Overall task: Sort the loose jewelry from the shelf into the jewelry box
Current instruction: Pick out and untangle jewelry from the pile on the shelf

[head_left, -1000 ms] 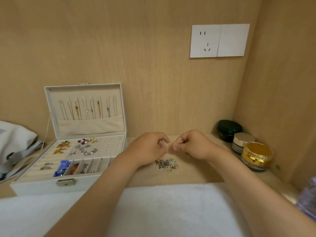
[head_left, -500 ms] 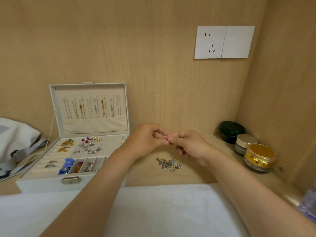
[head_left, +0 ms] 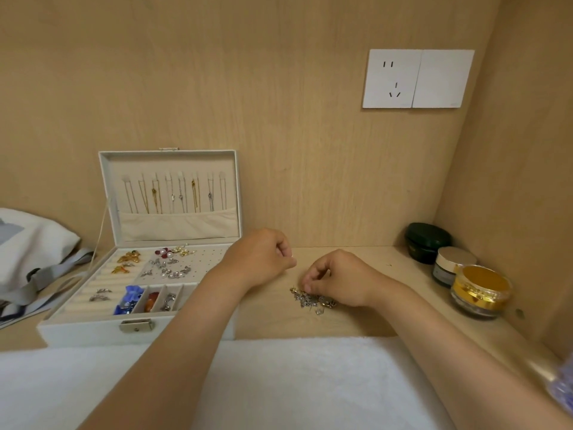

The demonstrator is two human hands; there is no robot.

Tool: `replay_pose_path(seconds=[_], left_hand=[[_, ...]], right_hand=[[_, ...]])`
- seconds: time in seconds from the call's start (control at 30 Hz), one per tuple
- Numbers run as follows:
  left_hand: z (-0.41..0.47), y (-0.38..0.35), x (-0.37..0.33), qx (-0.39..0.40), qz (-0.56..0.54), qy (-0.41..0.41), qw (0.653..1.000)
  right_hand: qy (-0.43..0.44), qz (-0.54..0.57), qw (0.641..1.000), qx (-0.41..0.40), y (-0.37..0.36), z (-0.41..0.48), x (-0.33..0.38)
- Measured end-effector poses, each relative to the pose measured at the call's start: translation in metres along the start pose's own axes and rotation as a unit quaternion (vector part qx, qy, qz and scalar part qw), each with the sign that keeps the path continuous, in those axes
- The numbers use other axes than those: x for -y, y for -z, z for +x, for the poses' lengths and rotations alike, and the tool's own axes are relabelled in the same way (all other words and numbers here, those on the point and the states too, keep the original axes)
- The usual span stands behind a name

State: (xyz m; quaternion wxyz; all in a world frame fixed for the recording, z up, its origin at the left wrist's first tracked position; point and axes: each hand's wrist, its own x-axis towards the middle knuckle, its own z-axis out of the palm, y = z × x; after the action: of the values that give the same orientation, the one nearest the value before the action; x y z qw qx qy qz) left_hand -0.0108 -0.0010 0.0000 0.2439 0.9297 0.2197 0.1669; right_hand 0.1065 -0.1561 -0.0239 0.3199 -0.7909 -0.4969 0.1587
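The white jewelry box point(head_left: 93, 332) stands open at the left of the wooden shelf, with necklaces hanging in its lid and earrings, rings and brooches in its tray. A small pile of loose silver jewelry point(head_left: 313, 301) lies on the shelf to the right of the box. My left hand point(head_left: 263, 259) hovers beside the box's right edge, its fingers curled, pinching a tiny silvery piece at the fingertips. Just right of it, my right hand point(head_left: 338, 277) is lowered onto the pile, thumb and fingertips pinching a piece at the pile's left edge.
Three cosmetic jars sit in the right corner: a dark green one point(head_left: 428, 242), a beige-lidded one point(head_left: 451, 265) and a gold one point(head_left: 480, 291). A white bag point(head_left: 34, 246) lies left of the box. A white towel point(head_left: 279, 383) covers the front. A wall socket point(head_left: 417, 78) is above.
My hands were together above the pile, both pinching a small piece. They have separated: the right hand dropped onto the pile, the left stayed up with the small piece.
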Motion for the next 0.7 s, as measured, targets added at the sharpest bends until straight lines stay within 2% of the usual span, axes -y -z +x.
replay_pose_path(seconds=[0.13, 0.23, 0.37, 0.53, 0.7], left_hand=[[0.000, 0.001, -0.001, 0.014, -0.002, -0.012, 1.000], [-0.001, 0.001, -0.002, 0.016, -0.002, -0.023, 1.000], [-0.002, 0.004, -0.004, 0.019, -0.045, -0.024, 0.999], [-0.007, 0.016, -0.008, 0.054, -0.134, -0.047, 0.988], [-0.018, 0.036, -0.005, 0.048, -0.179, -0.052, 0.981]], right_hand=[[0.006, -0.035, 0.999, -0.007, -0.003, 0.001, 0.001], [0.004, -0.018, 0.999, -0.032, -0.004, 0.001, 0.004], [-0.011, 0.097, 0.993, -0.073, -0.003, 0.000, 0.008], [-0.025, 0.231, 0.970, -0.075, 0.001, -0.004, 0.021], [-0.038, 0.305, 0.948, -0.085, 0.004, -0.006, 0.046]])
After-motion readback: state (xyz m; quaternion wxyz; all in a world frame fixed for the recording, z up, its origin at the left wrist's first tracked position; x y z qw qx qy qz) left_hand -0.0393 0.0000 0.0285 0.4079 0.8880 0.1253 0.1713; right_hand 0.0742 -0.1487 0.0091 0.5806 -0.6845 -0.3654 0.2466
